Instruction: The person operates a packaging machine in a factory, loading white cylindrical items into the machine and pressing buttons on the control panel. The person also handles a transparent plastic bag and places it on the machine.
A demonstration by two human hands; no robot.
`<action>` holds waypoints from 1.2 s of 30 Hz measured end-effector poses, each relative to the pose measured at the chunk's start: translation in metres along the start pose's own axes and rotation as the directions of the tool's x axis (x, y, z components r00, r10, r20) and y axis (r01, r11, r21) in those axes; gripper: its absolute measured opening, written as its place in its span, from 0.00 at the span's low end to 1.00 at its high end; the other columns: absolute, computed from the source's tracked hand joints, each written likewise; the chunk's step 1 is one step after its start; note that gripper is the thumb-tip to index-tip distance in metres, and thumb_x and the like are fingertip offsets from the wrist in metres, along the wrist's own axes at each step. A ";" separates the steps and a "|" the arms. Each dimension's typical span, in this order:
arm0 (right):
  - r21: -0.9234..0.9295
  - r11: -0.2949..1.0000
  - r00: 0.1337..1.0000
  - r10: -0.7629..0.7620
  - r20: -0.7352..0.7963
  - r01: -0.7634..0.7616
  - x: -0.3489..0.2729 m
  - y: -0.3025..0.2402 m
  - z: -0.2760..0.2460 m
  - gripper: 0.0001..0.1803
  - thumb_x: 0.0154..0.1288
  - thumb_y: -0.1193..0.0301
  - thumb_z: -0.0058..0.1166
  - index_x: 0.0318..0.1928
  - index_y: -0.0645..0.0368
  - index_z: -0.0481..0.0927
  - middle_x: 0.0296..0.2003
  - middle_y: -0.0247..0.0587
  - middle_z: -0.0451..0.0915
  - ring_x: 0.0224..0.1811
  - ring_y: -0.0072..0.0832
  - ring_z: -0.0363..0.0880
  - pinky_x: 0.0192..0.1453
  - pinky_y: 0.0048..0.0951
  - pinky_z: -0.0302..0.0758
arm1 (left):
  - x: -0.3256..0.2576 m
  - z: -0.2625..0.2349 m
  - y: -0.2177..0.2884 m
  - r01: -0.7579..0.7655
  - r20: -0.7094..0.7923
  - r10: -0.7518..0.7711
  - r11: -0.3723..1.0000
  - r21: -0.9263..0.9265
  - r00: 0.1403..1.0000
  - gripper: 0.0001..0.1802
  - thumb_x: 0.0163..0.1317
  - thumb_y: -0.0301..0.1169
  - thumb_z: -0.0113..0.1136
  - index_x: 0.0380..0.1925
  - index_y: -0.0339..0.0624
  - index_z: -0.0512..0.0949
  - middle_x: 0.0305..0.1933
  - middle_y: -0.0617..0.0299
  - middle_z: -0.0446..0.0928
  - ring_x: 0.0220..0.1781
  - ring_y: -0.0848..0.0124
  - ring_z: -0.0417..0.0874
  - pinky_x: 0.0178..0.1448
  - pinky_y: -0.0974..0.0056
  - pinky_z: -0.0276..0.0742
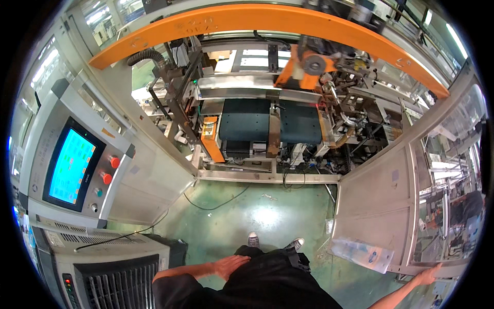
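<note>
Left hand (pixel 230 266) lower centre of frame, flat and open, fingers spread, palm resting on the person's own dark trousers (pixel 272 280) at the hip; holds nothing. Far left: control panel with a lit cyan touchscreen (pixel 70 165), two red buttons (pixel 109 169) just right of it. Below that, lower left, a grey cooler unit (pixel 110 262) with a louvred grille, black cable lying across its top. Centre: green floor (pixel 257 211), grey sneakers (pixel 275 240) showing just above the trousers. Upper centre: open packaging machine with two dark conveyor belts (pixel 270 122) side by side, orange curved guard (pixel 267 20) arching over the top. Lower right: clear plastic bag (pixel 362 253) with blue print against the open machine door (pixel 381 206). Right hand (pixel 428 276) at lower right, fingers extended, touching the door's lower edge, just right of the bag; not gripping it as far as I can tell.
</note>
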State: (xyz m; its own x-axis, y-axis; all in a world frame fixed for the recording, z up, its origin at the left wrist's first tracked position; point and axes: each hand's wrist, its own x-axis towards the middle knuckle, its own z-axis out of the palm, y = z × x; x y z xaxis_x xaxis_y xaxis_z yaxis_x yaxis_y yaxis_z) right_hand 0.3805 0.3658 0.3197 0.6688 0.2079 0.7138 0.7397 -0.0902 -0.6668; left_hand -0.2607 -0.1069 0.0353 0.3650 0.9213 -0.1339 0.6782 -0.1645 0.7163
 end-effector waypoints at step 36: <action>-0.097 0.995 0.999 -0.037 -0.005 0.036 -0.001 -0.004 -0.005 0.38 0.54 0.41 0.53 0.45 0.68 0.79 0.44 0.59 0.77 0.44 0.51 0.75 0.48 0.43 0.71 | 0.000 -0.017 0.013 -0.018 -0.014 0.017 0.999 -0.047 1.000 0.58 0.32 0.49 0.68 0.63 0.36 0.52 0.68 0.48 0.52 0.65 0.53 0.59 0.67 0.54 0.55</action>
State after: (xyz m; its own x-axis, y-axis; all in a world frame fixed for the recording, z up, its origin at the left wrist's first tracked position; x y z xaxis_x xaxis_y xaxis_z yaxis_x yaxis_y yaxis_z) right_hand 0.3773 0.3612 0.3227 0.6413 0.2059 0.7392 0.7673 -0.1763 -0.6166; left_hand -0.2630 -0.1029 0.0558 0.3673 0.9234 -0.1118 0.6409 -0.1641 0.7499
